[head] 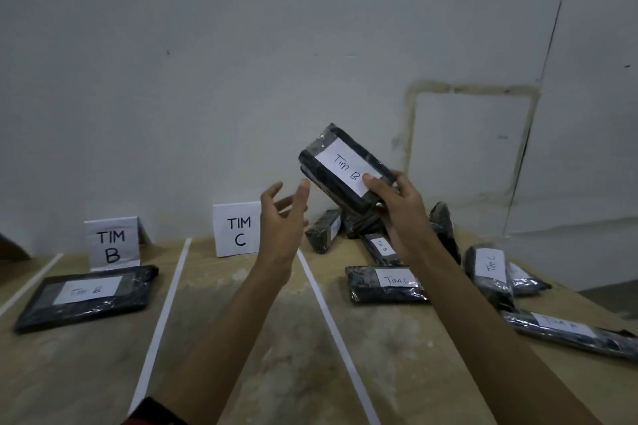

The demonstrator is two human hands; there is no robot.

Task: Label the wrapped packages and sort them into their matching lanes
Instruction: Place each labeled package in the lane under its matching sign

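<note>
1. Wood table (pixel 293 355) against pale wall; 3 white tape lines (pixel 160 317) mark lanes.
2. 2 sign cards: TIM B sign (pixel 112 245), TIM C sign (pixel 236 229).
3. R hand (pixel 397 203) grips 1 held pkg (pixel 345 166), label "Tim B", raised above table, thumb on label.
4. L hand (pixel 283 217) holds nothing, fingers loose & spread, just beside it.
5. 1 lane-B pkg (pixel 86 297) lies flat by TIM B sign; at least 7 pkgs in pile (pixel 386 283) at right.

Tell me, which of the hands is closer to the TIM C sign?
Left. The left hand is raised and open, just to the right of the TIM C sign. The right hand is farther right, holding a wrapped package labelled Tim B.
</note>
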